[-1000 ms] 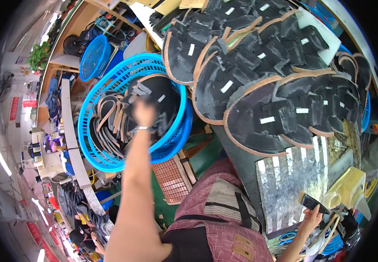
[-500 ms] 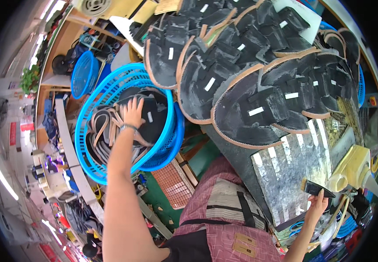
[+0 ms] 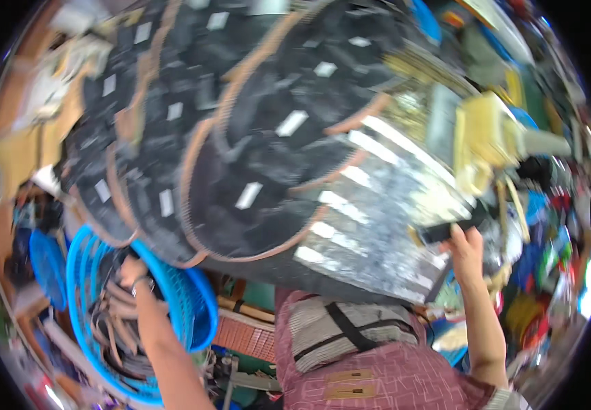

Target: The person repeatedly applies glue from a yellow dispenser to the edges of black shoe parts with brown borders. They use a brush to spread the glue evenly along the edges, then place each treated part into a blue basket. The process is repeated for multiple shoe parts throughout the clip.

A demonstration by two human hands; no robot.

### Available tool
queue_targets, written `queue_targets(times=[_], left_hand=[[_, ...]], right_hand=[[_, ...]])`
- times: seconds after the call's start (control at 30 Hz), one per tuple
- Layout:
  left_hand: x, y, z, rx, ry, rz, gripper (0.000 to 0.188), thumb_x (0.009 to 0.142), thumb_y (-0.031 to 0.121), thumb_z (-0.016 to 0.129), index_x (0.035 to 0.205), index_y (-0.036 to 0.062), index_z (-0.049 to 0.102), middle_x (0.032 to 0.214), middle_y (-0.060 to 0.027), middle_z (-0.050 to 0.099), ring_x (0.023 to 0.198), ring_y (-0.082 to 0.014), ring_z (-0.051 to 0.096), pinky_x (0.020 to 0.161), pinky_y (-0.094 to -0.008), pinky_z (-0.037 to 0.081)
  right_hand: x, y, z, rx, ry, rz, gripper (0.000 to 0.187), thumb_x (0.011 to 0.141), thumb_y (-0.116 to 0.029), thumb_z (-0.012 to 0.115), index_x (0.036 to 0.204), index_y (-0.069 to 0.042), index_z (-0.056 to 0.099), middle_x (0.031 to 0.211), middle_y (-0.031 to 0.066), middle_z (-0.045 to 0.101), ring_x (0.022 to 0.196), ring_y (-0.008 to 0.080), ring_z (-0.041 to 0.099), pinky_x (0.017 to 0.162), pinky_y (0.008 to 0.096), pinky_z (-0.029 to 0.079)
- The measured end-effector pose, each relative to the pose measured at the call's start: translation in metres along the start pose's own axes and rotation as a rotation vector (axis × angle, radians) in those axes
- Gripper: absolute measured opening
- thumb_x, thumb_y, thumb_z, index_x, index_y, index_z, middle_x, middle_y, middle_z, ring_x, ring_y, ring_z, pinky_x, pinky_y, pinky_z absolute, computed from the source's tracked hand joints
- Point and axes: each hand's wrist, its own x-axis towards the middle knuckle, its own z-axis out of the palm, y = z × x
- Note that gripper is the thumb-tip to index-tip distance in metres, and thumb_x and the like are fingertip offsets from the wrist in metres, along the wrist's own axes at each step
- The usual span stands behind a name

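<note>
At lower left, the left hand is resting inside a blue basket, beside curved tan-edged pieces; blur is hiding its fingers, so whether they are gripping anything I cannot tell. At right, the right hand is closing around a black-handled brush, its bristles pointing left, presumably keeping them clear of the fingers. Across the upper middle, black pieces are overlapping, probably saving room above the white-striped board.
</note>
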Motion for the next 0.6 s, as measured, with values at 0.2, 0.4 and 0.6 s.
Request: queue_targets(times=[0.2, 0.4, 0.6], left_hand=[[-0.005, -0.064, 0.006, -0.031, 0.497, 0.296, 0.027, 0.082, 0.025, 0.055, 0.094, 0.0013, 0.055, 0.098, -0.017, 0.057, 0.09, -0.0337, 0.053, 0.073, -0.0427, 0.041], [-0.104, -0.11, -0.212, -0.561, 0.141, 0.71, 0.051, 0.085, -0.001, 0.046, 0.132, 0.002, 0.027, 0.115, -0.018, 0.05, 0.103, -0.0228, 0.052, 0.085, -0.029, 0.04], [-0.225, 0.11, -0.27, -0.379, -0.421, 1.467, 0.033, 0.065, 0.011, 0.068, 0.096, 0.0032, 0.059, 0.084, -0.0109, 0.058, 0.082, -0.0274, 0.054, 0.095, -0.0386, 0.033]], right_hand=[[0.024, -0.018, -0.052, 0.079, 0.302, -0.293, 0.025, 0.086, -0.017, 0.054, 0.101, 0.002, 0.052, 0.084, 0.0117, 0.061, 0.068, 0.015, 0.06, 0.058, 0.0245, 0.047], [0.068, -0.01, -0.08, -0.057, 0.42, -0.393, 0.016, 0.082, -0.014, 0.06, 0.085, 0.002, 0.06, 0.065, 0.0042, 0.06, 0.058, 0.0076, 0.055, 0.053, 0.0199, 0.043], [0.089, 0.002, -0.086, -0.15, 0.39, -0.434, 0.016, 0.082, -0.015, 0.059, 0.087, 0.0, 0.061, 0.069, 0.0021, 0.061, 0.058, 0.0075, 0.053, 0.054, 0.0209, 0.043]])
